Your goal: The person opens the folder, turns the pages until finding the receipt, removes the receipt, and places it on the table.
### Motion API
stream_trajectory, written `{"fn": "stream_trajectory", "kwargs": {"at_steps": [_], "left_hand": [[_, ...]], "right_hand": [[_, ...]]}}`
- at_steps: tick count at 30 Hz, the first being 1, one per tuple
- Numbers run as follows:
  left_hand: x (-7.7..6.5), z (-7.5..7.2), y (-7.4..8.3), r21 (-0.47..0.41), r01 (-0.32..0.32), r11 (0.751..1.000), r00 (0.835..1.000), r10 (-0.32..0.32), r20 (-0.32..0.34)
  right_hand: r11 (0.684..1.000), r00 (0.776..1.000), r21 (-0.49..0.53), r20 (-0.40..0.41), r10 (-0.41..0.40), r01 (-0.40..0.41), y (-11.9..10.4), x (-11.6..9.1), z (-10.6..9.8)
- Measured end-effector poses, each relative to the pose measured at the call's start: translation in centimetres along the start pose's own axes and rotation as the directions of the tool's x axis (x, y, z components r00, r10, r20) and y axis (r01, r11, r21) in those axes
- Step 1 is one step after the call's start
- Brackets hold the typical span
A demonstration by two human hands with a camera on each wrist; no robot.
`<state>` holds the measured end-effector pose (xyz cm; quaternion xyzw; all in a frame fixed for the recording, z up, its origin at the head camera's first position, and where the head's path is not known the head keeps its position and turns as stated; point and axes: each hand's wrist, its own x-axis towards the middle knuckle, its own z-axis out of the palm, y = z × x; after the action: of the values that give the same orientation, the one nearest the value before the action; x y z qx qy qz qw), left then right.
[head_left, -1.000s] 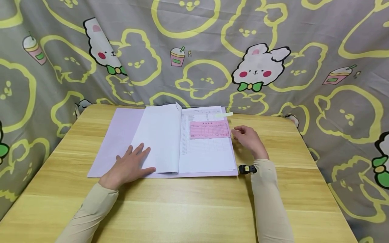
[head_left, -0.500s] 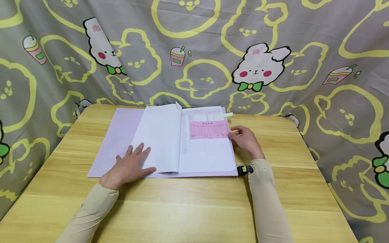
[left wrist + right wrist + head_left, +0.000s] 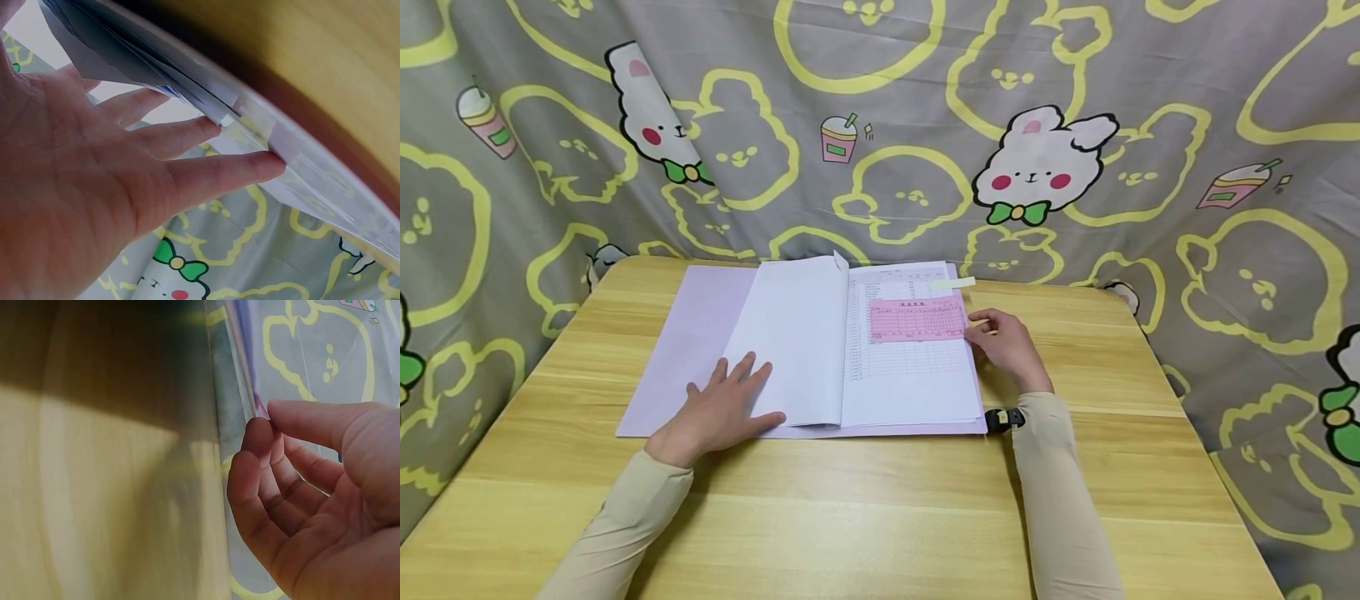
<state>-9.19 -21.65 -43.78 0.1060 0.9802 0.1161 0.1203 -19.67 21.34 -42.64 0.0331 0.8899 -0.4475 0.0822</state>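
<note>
A lilac folder (image 3: 688, 333) lies spread on the wooden table, its papers turned to a printed table sheet (image 3: 902, 400) on the right. Across that sheet lies a pink form slip (image 3: 913, 323). My right hand (image 3: 1007, 346) pinches the slip's right edge between thumb and index finger; in the right wrist view a bit of pink (image 3: 264, 411) shows at the fingertips. My left hand (image 3: 722, 408), fingers spread, rests on the lower left of the blank white page (image 3: 797, 333). In the left wrist view, its thumb reaches the folder's lower edge.
A pale yellow-green paper tab (image 3: 958, 283) sticks out past the sheet's upper right edge. The wooden table (image 3: 820, 517) ends at a grey cartoon-print curtain (image 3: 895, 200) behind and at the sides. A black strap (image 3: 1006, 420) is on the right wrist.
The right hand has moved slightly left to the pink slip's edge and now pinches it. The left hand and the folder have stayed in place.
</note>
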Motion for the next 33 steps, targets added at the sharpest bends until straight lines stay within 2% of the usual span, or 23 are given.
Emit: {"fn": "stream_trajectory", "kwargs": {"at_steps": [4,8,18,33], "left_hand": [[0.0,0.0,0.0,-0.003,0.000,1.000,1.000,0.000,0.001],[0.0,-0.1,0.1,0.001,0.000,1.000,1.000,0.000,0.003],[0.0,-0.1,0.1,0.002,-0.001,1.000,1.000,0.001,0.006],[0.0,0.0,0.2,0.010,0.000,1.000,1.000,0.000,0.015]], "right_hand": [[1.000,0.999,0.015,-0.031,-0.022,0.022,0.1,0.0,-0.2],[0.997,0.999,0.078,-0.028,-0.027,0.029,0.2,0.0,-0.7],[0.980,0.998,0.198,-0.055,-0.015,0.026,1.2,0.1,-2.3],[0.956,0.994,0.293,-0.109,0.021,0.012,2.8,-0.6,-4.7]]}}
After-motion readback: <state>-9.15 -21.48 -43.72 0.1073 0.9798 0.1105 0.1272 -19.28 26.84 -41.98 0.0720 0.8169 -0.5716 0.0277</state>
